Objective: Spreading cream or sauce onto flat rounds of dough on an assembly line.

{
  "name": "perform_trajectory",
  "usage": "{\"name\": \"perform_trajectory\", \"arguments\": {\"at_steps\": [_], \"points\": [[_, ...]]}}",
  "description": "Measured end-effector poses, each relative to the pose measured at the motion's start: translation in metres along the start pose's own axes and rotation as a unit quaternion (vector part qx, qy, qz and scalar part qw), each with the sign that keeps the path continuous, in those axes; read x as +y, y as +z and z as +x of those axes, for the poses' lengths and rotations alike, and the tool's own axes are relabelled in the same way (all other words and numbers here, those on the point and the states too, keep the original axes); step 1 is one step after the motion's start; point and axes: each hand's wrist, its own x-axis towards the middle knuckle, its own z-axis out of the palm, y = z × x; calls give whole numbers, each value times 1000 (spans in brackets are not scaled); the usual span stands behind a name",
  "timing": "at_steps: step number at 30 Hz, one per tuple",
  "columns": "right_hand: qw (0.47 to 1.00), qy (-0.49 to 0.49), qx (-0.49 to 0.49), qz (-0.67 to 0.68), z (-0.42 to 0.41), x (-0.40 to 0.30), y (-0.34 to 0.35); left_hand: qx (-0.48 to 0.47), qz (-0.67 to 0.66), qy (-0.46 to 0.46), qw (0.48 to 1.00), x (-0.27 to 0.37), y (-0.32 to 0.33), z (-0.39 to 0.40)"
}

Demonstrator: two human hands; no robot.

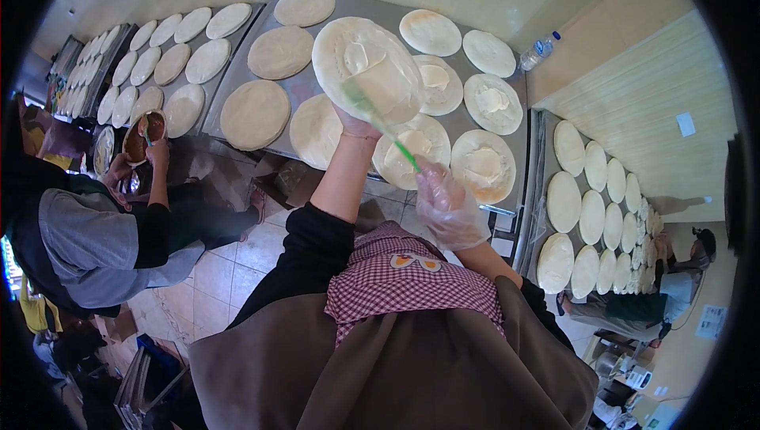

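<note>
My left hand supports a round flat dough base from below, tilted above the metal table. Pale cream is spread over part of its top, and small prick marks run near its left side. In my right hand, which wears a clear plastic glove, is a green-handled spatula; its blurred blade lies on the cream. Dough bases with dollops of cream rest on the table at the right, and plain dough bases rest at the left.
A co-worker at the left holds a bowl of reddish sauce and a spoon. A water bottle stands at the table's back right corner. More dough bases cover the tables at left and right. Other people work farther off.
</note>
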Motion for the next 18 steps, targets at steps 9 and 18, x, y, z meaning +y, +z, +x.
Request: {"name": "perform_trajectory", "arguments": {"at_steps": [9,18], "points": [[998,38,52,-27,21,17,-9,-3,-11,-29,1000,10,27,-12],[997,-29,16,74,5,-10,12,34,77,32,996,15,16,-16]]}}
